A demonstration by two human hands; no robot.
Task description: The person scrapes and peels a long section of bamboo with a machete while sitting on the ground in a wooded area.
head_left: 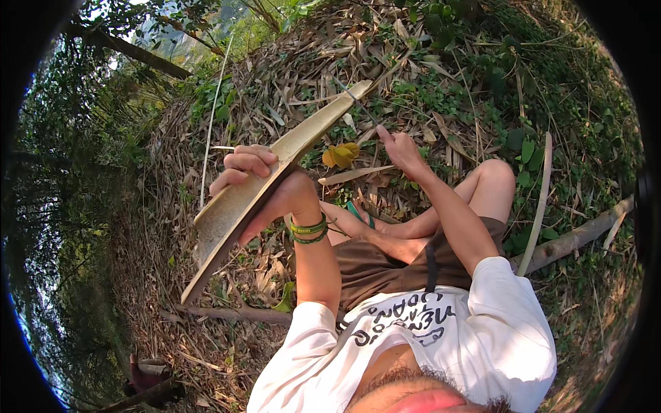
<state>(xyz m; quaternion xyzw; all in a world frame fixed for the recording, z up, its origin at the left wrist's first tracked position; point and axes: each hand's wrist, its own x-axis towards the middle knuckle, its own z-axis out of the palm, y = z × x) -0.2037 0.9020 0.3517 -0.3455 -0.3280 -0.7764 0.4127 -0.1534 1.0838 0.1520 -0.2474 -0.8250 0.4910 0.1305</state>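
Observation:
A long half-round piece of split bamboo [303,132] runs diagonally in front of me, its hollow side showing pale. My left hand [292,193] grips it around its middle, fingers curled over the far edge and thumb side underneath. By those fingers juts a thin white stick [222,147], which looks like a cigarette. My right hand [401,151] is closed around a knife, its handle mostly hidden in the fist. The slim dark knife blade [365,109] crosses the far, narrow end of the bamboo and appears to touch its edge.
Dry leaves and bamboo litter cover the slope, with a yellow leaf [341,155] ahead. My crossed legs [441,206] lie below my right forearm. A pale bamboo strip [539,203] leans across a branch [585,234] at right. Another thin strip [217,120] stands at left.

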